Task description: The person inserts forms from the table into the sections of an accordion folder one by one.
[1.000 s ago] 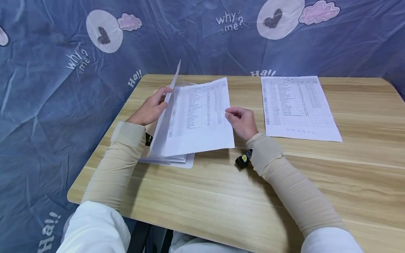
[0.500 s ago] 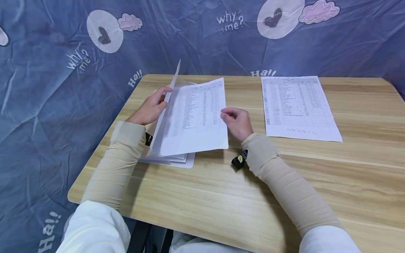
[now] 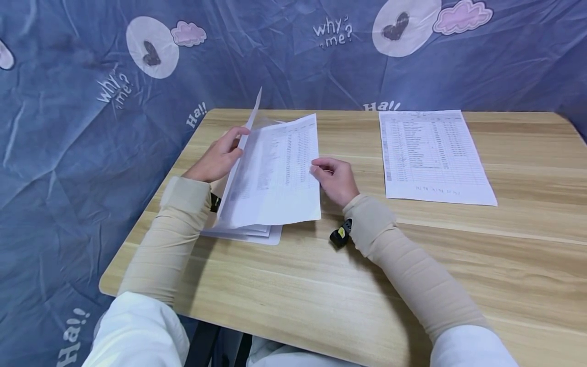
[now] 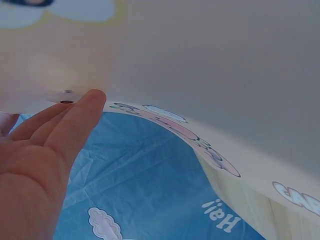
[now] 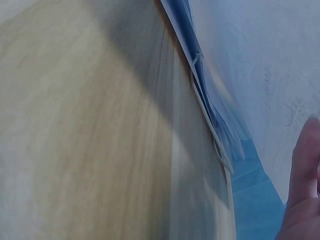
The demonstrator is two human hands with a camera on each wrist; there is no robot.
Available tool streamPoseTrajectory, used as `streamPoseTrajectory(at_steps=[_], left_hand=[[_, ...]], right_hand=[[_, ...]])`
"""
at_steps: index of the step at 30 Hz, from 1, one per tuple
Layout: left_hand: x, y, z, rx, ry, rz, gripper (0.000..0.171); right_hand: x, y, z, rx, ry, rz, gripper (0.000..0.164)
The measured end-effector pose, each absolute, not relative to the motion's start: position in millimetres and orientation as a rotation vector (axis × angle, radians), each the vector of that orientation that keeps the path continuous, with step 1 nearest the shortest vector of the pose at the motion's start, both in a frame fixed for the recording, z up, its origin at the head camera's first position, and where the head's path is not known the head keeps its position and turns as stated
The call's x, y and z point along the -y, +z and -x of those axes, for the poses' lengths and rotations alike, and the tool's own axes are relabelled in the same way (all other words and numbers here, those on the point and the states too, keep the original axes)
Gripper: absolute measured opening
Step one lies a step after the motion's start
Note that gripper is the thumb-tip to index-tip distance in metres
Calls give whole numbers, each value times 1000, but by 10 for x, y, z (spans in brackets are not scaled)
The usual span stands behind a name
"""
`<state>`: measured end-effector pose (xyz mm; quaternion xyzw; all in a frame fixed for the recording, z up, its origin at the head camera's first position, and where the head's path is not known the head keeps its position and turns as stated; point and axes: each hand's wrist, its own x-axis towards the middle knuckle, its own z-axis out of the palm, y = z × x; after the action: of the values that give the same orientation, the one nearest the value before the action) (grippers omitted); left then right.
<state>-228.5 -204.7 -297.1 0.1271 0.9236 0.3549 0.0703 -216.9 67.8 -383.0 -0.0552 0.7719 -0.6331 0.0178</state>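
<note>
My left hand grips the raised cover of a document folder by its left edge, thumb on the inside. In the left wrist view the cover has cartoon prints and a round snap button near the fingertips. My right hand pinches the right edge of a printed table sheet. The left part of this sheet looks hazy, behind a translucent plastic layer of the folder. In the right wrist view, the sheet's underside rises beside my fingers. Other pages lie beneath it.
A second printed sheet lies flat at the table's back right, handwriting along its bottom. The wooden table meets a blue patterned cloth behind and at left. Black wrist cameras sit under both wrists.
My right hand has moved steadily left, carrying the printed sheet farther into the folder behind the translucent layer. The left hand and the cover have stayed in place.
</note>
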Motion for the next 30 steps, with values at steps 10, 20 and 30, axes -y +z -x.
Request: streamPoseTrajectory(at_steps=[10,20,30], left_hand=[[2054,-2980,2281,-2780,1067,-366,43],[2052,-2962,2273,-2786,1068,-379,44],[2056,-2976,2289,-2791,1057,-362,43]], right_hand=[[-653,-3815,2171,-2394,-1962,156,29],[-663,-3844,2127,-2378,-2020,147,28],[-538,-3874,2089,-2381,-2020,141,29]])
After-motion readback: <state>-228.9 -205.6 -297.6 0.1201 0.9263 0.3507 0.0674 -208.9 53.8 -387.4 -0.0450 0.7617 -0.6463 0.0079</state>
